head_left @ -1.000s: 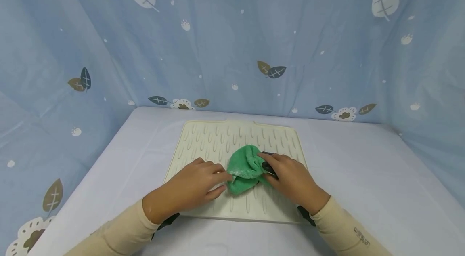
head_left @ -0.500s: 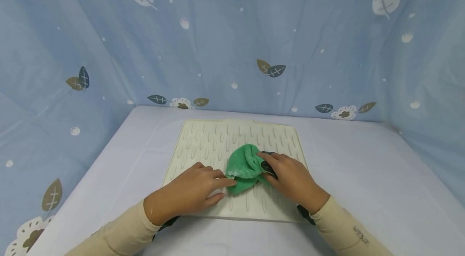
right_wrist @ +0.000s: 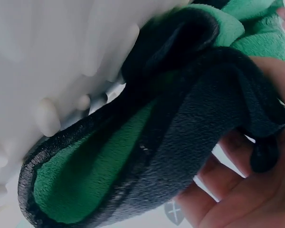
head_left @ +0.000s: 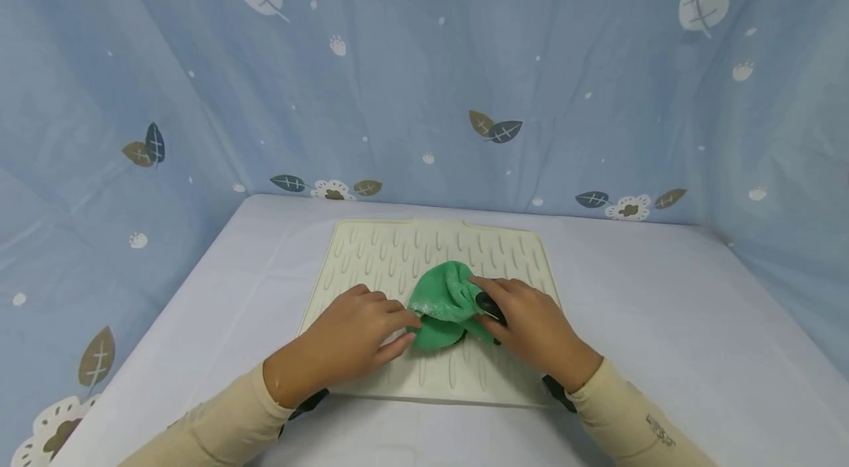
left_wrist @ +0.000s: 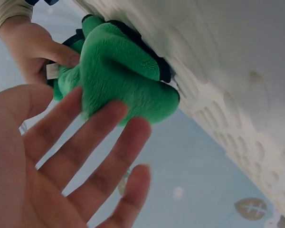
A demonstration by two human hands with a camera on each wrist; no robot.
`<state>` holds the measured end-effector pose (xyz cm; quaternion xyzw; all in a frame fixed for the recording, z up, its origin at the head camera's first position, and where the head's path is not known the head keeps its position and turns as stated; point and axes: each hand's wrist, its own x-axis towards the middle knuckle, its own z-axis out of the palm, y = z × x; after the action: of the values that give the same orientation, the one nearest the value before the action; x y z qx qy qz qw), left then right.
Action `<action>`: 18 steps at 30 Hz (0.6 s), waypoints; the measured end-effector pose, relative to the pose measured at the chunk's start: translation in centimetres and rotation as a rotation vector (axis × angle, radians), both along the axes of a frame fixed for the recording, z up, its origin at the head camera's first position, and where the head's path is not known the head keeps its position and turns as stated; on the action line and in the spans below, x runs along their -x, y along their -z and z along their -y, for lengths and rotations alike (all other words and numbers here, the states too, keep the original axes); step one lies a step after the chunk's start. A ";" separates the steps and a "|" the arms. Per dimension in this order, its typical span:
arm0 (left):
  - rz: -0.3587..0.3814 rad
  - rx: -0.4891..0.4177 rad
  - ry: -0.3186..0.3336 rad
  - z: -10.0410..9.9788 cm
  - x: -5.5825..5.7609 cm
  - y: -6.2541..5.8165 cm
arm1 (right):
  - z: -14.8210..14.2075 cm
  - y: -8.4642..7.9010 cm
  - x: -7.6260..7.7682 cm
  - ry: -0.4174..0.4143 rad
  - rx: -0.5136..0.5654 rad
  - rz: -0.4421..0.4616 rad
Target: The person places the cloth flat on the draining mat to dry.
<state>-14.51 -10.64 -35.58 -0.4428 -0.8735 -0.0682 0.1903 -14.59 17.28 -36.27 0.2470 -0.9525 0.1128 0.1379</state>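
Past your beige sleeves (head_left: 225, 415), your left hand (head_left: 351, 334) has loosely spread fingers gripping nothing, tips at the left edge of the green plush cloth (head_left: 441, 294), probably to steady that fold, while your right hand (head_left: 527, 320) holds its bunched, dark-trimmed right end between thumb and fingers, likely so folds stay gathered. The cloth sits crumpled about mid-mat on the cream ridged mat (head_left: 398, 239), though you can't tell how much underside touches. Farther out: white-covered table (head_left: 630, 297), then blue leaf-print curtain (head_left: 398, 76), apparently hung as backdrop.
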 end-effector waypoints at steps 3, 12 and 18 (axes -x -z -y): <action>-0.077 -0.059 -0.012 0.0 0.2 -0.2 | 0.0 -0.2 0.0 -0.008 0.029 -0.043; -0.180 -0.222 -0.056 0.2 0.9 -0.2 | -0.2 -0.4 0.1 -0.055 0.122 -0.168; -0.194 -0.291 -0.070 0.3 1.1 -0.5 | -0.4 -0.5 0.1 -0.069 0.168 -0.197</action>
<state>-15.61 -10.94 -35.09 -0.3846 -0.8467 -0.1443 0.3380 -14.65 17.67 -35.76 0.2769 -0.9125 0.1723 0.2469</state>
